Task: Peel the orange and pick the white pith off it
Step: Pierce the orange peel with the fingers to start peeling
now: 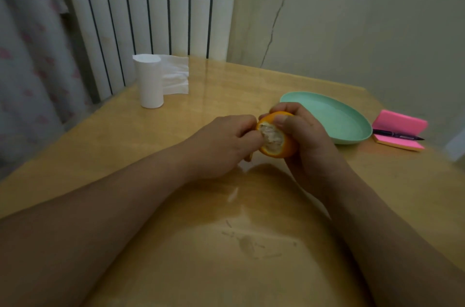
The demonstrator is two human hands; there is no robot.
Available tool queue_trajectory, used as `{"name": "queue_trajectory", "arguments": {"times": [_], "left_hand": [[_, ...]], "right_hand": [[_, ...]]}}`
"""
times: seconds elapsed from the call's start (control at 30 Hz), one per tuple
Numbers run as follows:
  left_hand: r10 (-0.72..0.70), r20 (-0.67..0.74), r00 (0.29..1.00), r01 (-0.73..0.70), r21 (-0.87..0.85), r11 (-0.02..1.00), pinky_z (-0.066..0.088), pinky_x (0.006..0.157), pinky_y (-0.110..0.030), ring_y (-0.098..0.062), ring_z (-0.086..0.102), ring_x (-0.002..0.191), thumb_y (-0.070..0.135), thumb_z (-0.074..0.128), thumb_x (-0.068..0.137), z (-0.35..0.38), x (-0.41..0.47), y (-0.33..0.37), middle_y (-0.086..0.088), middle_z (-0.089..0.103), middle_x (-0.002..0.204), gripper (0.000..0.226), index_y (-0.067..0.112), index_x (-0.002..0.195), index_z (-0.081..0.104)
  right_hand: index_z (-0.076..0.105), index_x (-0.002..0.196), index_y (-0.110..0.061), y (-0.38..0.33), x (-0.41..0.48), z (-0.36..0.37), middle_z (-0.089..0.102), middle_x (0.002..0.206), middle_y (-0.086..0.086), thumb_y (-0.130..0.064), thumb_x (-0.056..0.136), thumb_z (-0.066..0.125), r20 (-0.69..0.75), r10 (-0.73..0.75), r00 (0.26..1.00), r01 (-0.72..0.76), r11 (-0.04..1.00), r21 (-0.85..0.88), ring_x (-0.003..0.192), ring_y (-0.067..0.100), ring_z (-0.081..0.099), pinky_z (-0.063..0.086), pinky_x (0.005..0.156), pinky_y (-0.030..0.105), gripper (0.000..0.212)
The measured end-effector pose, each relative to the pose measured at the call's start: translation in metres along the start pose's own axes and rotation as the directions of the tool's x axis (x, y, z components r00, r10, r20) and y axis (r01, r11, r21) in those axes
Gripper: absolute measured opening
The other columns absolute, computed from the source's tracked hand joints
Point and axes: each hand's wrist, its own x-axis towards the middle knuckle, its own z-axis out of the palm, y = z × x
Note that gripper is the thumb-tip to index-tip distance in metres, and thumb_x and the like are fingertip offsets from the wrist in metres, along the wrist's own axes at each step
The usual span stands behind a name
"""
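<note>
The small round orange (pixel 285 149) with its glossy rind is held up off the pale wooden table (pixel 201 95), between the two hands and touching both. The right hand (pixel 309 140) wraps it from the 3 o'clock side, fingers curled over the top and thumb pressed on the near face, so the fruit is clamped there. The left hand (pixel 221 145) comes in from 9 o'clock with its fingers curled inward. Its fingertips meet at the rim of the opened patch, and it seems to be pinching a strip of orange peel (pixel 249 155) that hangs towards 6 o'clock.

What the next pull turns on is that the opened patch of white, stringy pith (pixel 273 137) faces 9 o'clock, straight at the left hand. The unpeeled side is buried in the right palm. The left hand is therefore the nearer one to the torn edge, and by my reading it is the working hand while the right only steadies and turns. Most of the fruit wears its rind, so the peeling looks early.

At 1 o'clock from the hands lies a mint-green oval plastic plate (pixel 327 115), near the right hand's knuckles
</note>
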Motion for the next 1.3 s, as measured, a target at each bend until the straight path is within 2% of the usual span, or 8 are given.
{"name": "queue_trajectory", "arguments": {"times": [0.17, 0.27, 0.43, 0.57, 0.73, 0.93, 1.07, 1.3], "left_hand": [[0.006, -0.057, 0.998, -0.01, -0.076, 0.997, 0.058, 0.066, -0.035, -0.007, 0.063, 0.068, 0.043, 0.046, 0.095, 0.005, -0.001, 0.004, 0.005, 0.064, 0.08, 0.025, 0.023, 0.089, 0.06], [0.013, -0.045, 0.999, -0.015, -0.051, 0.999, 0.059, 0.07, -0.041, -0.007, 0.062, 0.069, 0.043, 0.042, 0.09, 0.004, 0.0, 0.006, 0.004, 0.063, 0.083, 0.026, 0.022, 0.089, 0.058], [-0.006, -0.025, 1.0, 0.006, 0.009, 1.0, 0.047, 0.065, -0.033, -0.007, 0.059, 0.07, 0.043, 0.039, 0.089, 0.003, 0.001, 0.007, 0.002, 0.062, 0.085, 0.033, 0.017, 0.095, 0.06], [0.001, -0.037, 0.999, -0.001, -0.009, 1.0, 0.054, 0.067, -0.038, -0.017, 0.064, 0.075, 0.04, 0.04, 0.091, 0.004, 0.001, 0.007, -0.001, 0.062, 0.085, 0.028, 0.018, 0.091, 0.057], [0.024, -0.022, 0.999, -0.025, -0.066, 0.998, 0.041, 0.059, -0.015, -0.002, 0.055, 0.066, 0.033, 0.041, 0.114, 0.007, 0.003, 0.002, 0.004, 0.059, 0.08, 0.03, 0.016, 0.093, 0.056], [0.07, -0.041, 0.997, -0.072, -0.058, 0.996, 0.045, 0.063, -0.02, -0.003, 0.056, 0.068, 0.041, 0.04, 0.114, 0.007, 0.002, -0.001, 0.006, 0.059, 0.078, 0.037, 0.013, 0.097, 0.058], [0.026, -0.026, 0.999, -0.026, 0.005, 1.0, 0.047, 0.065, -0.029, -0.007, 0.058, 0.07, 0.04, 0.044, 0.112, 0.004, 0.004, -0.007, 0.002, 0.065, 0.083, 0.032, 0.016, 0.099, 0.06], [-0.026, 0.048, 0.998, 0.025, 0.031, 0.999, 0.055, 0.076, -0.04, -0.009, 0.065, 0.078, 0.047, 0.042, 0.092, 0.005, 0.006, -0.006, 0.005, 0.072, 0.093, 0.042, 0.02, 0.114, 0.065]], "right_hand": [[0.067, 0.107, -0.022, 0.003, 0.003, 0.002, 0.068, 0.108, 0.018, -0.032, 0.075, 0.078, -0.069, -0.079, 0.994, 0.069, 0.988, -0.14, 0.095, 0.034, 0.066, 0.054, 0.082, 0.053, 0.035], [0.068, 0.105, -0.025, 0.005, 0.005, 0.002, 0.067, 0.107, 0.015, -0.034, 0.075, 0.078, -0.07, -0.083, 0.994, 0.072, 0.985, -0.156, 0.095, 0.033, 0.065, 0.054, 0.082, 0.053, 0.034], [0.067, 0.11, -0.023, 0.005, 0.004, 0.001, 0.067, 0.108, 0.013, -0.033, 0.074, 0.079, -0.067, -0.044, 0.997, 0.033, 0.988, -0.152, 0.096, 0.031, 0.067, 0.057, 0.084, 0.052, 0.04], [0.068, 0.108, -0.024, 0.005, 0.004, 0.001, 0.068, 0.103, 0.01, -0.033, 0.073, 0.079, -0.083, -0.049, 0.995, 0.036, 0.988, -0.152, 0.093, 0.029, 0.067, 0.056, 0.081, 0.05, 0.037], [0.061, 0.113, -0.012, -0.001, 0.004, -0.001, 0.066, 0.09, 0.006, -0.022, 0.087, 0.068, -0.075, -0.021, 0.997, 0.024, 0.999, 0.042, 0.083, 0.02, 0.066, 0.055, 0.073, 0.037, 0.03], [0.064, 0.106, -0.011, -0.005, -0.003, -0.001, 0.066, 0.09, 0.007, -0.027, 0.097, 0.063, -0.004, 0.06, 0.998, -0.059, 0.984, 0.167, 0.083, 0.018, 0.067, 0.059, 0.072, 0.031, 0.018], [0.067, 0.116, -0.012, -0.004, -0.004, 0.002, 0.073, 0.101, 0.015, -0.051, 0.089, 0.075, -0.047, 0.156, 0.987, -0.158, 0.986, -0.055, 0.091, 0.029, 0.074, 0.06, 0.072, 0.039, 0.048], [0.071, 0.103, -0.022, 0.001, -0.005, 0.008, 0.076, 0.093, 0.005, -0.054, 0.08, 0.081, -0.194, 0.006, 0.981, -0.075, 0.933, -0.351, 0.083, 0.02, 0.074, 0.062, 0.07, 0.038, 0.041]]}}
